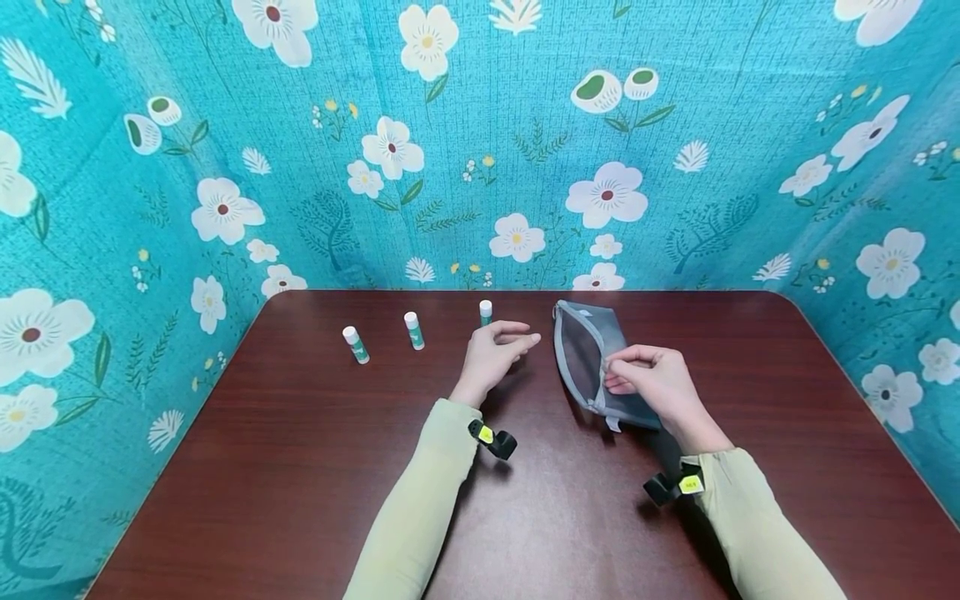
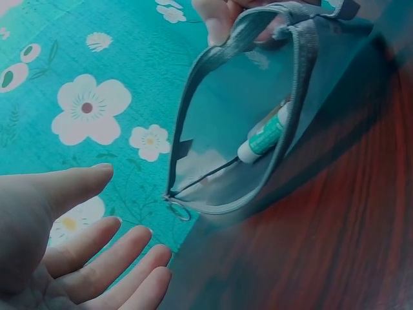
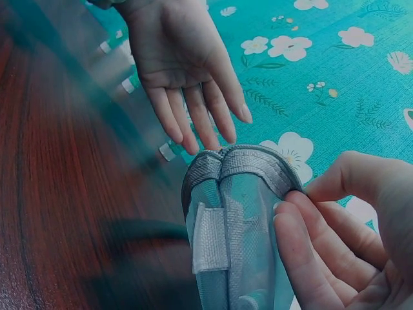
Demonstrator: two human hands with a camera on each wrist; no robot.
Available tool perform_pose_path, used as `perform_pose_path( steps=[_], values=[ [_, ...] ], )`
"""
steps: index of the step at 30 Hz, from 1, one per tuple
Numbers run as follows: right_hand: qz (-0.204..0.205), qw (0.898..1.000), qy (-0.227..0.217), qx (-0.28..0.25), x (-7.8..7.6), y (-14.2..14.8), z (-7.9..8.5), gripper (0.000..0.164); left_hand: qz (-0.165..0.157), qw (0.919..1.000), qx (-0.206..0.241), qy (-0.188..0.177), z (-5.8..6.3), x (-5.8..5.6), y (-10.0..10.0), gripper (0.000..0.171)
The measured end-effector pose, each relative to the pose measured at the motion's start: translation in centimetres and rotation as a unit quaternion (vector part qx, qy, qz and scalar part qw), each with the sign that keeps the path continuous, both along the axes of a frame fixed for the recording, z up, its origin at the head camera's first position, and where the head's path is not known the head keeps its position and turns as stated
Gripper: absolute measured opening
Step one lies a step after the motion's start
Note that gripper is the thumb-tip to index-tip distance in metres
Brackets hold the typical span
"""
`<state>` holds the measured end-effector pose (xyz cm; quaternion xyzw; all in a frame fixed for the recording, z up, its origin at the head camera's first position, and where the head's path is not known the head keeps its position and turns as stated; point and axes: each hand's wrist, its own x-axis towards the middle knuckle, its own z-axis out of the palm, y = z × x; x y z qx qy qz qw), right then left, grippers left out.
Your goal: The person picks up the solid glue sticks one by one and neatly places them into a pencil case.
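My right hand pinches the upper zipper edge of a grey mesh zipper pouch, which gapes open toward the left. Through the opening, the left wrist view shows a glue stick with a white cap and green label lying inside. My left hand is held just left of the pouch mouth, fingers extended and apart, with nothing in it. Behind that hand stands another glue stick, its lower part hidden by the fingers. A fabric tab hangs from the pouch's near end.
Two more glue sticks, one nearer the hands and one farther left, stand toward the back of the dark wooden table. A blue flowered cloth hangs behind the table and along both sides.
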<state>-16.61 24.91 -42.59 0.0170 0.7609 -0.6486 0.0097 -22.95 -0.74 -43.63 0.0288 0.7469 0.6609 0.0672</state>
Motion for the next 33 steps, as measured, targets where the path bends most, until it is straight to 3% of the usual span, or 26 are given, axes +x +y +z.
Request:
perform_pose_path(
  steps=[11,18,33],
  values=[
    [0.003,1.000,0.006,-0.001,-0.2,0.2,-0.1,0.032,0.017,0.9982,-0.022,0.052,1.4,0.0,-0.9,0.037],
    [0.004,1.000,0.011,0.000,-0.2,0.2,-0.2,0.031,0.057,0.9945,0.001,0.088,1.8,-0.3,-1.7,0.033],
    [0.001,1.000,0.007,0.004,-0.1,0.1,-0.2,0.033,0.120,0.9869,0.026,0.105,1.9,-0.5,-3.0,0.031]
  ],
)
